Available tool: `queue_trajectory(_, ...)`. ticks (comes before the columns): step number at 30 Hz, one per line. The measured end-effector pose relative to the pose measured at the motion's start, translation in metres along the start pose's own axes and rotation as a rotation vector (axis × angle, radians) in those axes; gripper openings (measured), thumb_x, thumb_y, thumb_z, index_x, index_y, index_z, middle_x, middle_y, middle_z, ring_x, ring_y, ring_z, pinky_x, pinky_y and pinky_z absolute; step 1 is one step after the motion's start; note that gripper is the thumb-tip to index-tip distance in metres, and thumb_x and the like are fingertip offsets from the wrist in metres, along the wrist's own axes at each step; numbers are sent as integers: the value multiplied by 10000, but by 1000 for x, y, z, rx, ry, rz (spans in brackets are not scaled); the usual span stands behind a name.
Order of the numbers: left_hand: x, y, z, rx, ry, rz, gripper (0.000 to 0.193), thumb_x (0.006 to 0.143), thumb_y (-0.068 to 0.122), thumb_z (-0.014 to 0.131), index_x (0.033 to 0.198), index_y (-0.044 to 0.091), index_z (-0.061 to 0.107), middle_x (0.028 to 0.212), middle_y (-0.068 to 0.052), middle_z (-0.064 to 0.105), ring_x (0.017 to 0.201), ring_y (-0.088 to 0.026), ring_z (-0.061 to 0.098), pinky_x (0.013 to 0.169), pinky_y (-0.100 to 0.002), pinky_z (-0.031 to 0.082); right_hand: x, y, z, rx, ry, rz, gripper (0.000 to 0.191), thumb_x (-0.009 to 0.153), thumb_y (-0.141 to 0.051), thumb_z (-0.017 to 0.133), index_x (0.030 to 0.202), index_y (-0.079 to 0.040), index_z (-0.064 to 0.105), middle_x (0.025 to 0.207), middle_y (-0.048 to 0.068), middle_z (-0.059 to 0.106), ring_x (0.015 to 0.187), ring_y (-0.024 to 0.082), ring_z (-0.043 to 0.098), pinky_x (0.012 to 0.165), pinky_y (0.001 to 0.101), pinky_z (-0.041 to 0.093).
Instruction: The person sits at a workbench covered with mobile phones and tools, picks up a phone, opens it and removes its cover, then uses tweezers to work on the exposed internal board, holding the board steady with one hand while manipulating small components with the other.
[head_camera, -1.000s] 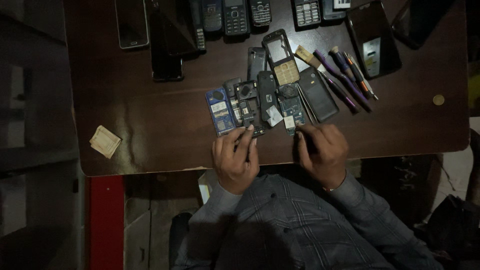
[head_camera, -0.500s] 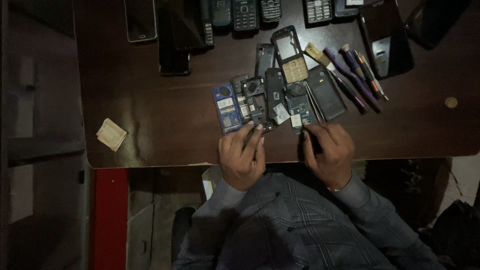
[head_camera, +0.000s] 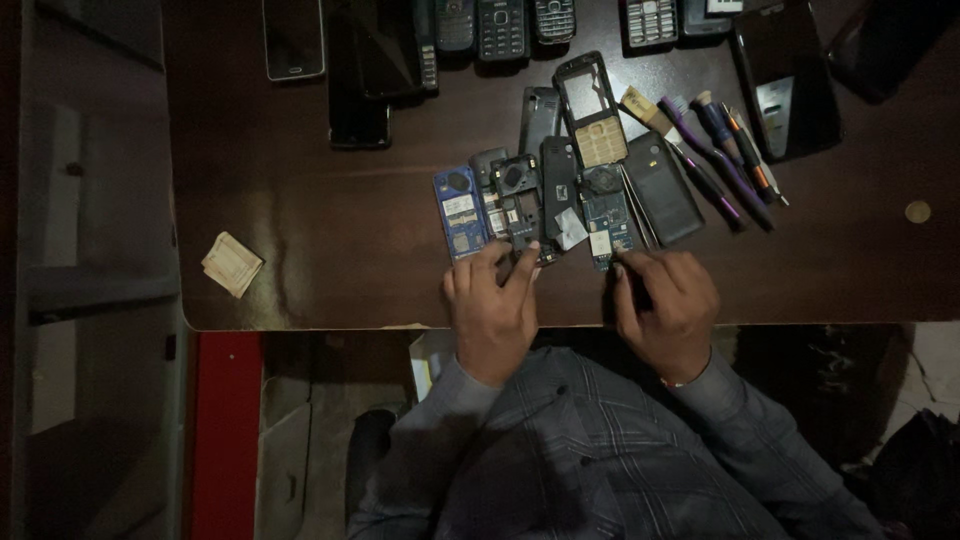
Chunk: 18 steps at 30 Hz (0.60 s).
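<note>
The left hand lies flat, fingers spread, tips touching a dismantled phone body. The right hand curls loosely beside a blue circuit board; whether it grips anything cannot be told. Beyond them lie a keypad frame, screwdrivers and a folded paper on the dark table.

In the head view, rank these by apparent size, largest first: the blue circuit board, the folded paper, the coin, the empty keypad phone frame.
1. Empty keypad phone frame
2. Blue circuit board
3. Folded paper
4. Coin
</note>
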<state>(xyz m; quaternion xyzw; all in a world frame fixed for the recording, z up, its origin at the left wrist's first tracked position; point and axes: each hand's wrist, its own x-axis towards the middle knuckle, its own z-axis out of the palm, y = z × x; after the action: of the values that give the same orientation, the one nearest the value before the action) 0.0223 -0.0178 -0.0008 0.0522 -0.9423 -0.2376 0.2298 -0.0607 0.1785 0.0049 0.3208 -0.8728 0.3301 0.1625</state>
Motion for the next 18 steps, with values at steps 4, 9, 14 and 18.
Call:
queue_trajectory(4,0,0,3,-29,-54,-24,364,934,22,688,1291,86,711,1195,-125,579,1070,-288,540,970,-467,404,2,2,0,-19,-22,-15,182,909,-35,773,1082,3,733,949,127,684,839,270,647,716,389,491)
queue_trajectory(9,-3,-2,2,-68,-62,15,448,865,-54,679,1296,63,713,1202,-134,576,1069,-299,546,987,-471,403,1,-2,-2,7,-10,25,171,918,-35,762,1084,-5,735,965,127,690,862,283,650,750,401,502)
queue_trajectory(14,-2,-2,-1,-51,-76,46,471,835,-70,678,1288,54,708,1222,-147,575,1084,-300,558,1005,-478,407,2,-1,-2,24,14,36,177,916,-40,764,1084,-6,722,976,136,681,891,291,653,766,401,506)
queue_trajectory(18,4,1,-5,-55,-91,34,400,878,9,704,1273,72,709,1199,-134,592,1062,-285,564,973,-462,406,4,1,0,-4,6,31,213,914,-65,784,1104,-4,707,1018,137,668,914,296,638,764,404,496)
